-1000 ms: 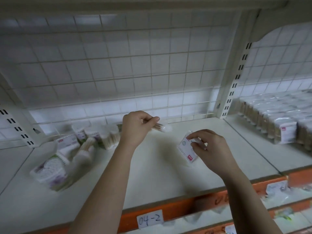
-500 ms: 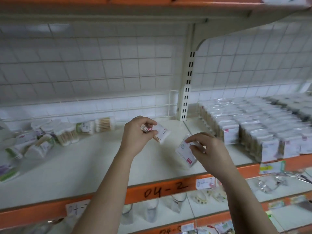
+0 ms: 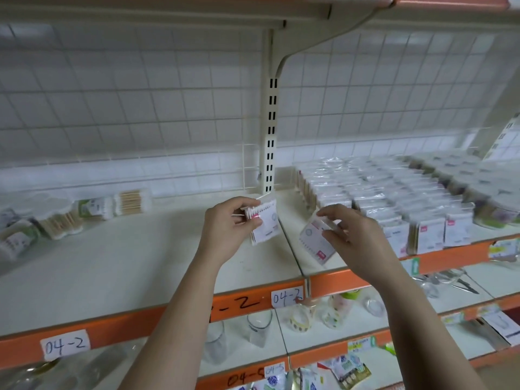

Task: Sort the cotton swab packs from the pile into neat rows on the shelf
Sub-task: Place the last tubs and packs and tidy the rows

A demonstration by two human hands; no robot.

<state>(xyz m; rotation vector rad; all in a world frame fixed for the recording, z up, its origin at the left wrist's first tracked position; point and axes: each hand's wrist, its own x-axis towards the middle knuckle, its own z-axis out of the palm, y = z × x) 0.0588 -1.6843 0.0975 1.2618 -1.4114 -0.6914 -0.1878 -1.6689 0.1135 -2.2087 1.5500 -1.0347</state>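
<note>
My left hand (image 3: 225, 229) grips a flat cotton swab pack (image 3: 266, 225) with a white label, held upright above the cream shelf (image 3: 126, 266). My right hand (image 3: 356, 237) pinches a second swab pack (image 3: 313, 239), tilted, near the shelf's front edge. To the right stand neat rows of swab packs (image 3: 388, 204) in clear wrap. At the far left lies the loose pile of swab packs (image 3: 64, 215), some with wooden sticks.
A slotted upright post (image 3: 270, 136) and a wire grid back divide the two shelf bays. The orange shelf front (image 3: 247, 302) carries "04-2" labels. Glass cups and jars (image 3: 254, 327) sit on the shelf below. Round tubs (image 3: 495, 204) stand at the far right.
The view has swung right, so the sorted rows now fill the right side. Both hands, each still holding its pack, have moved right toward those rows.
</note>
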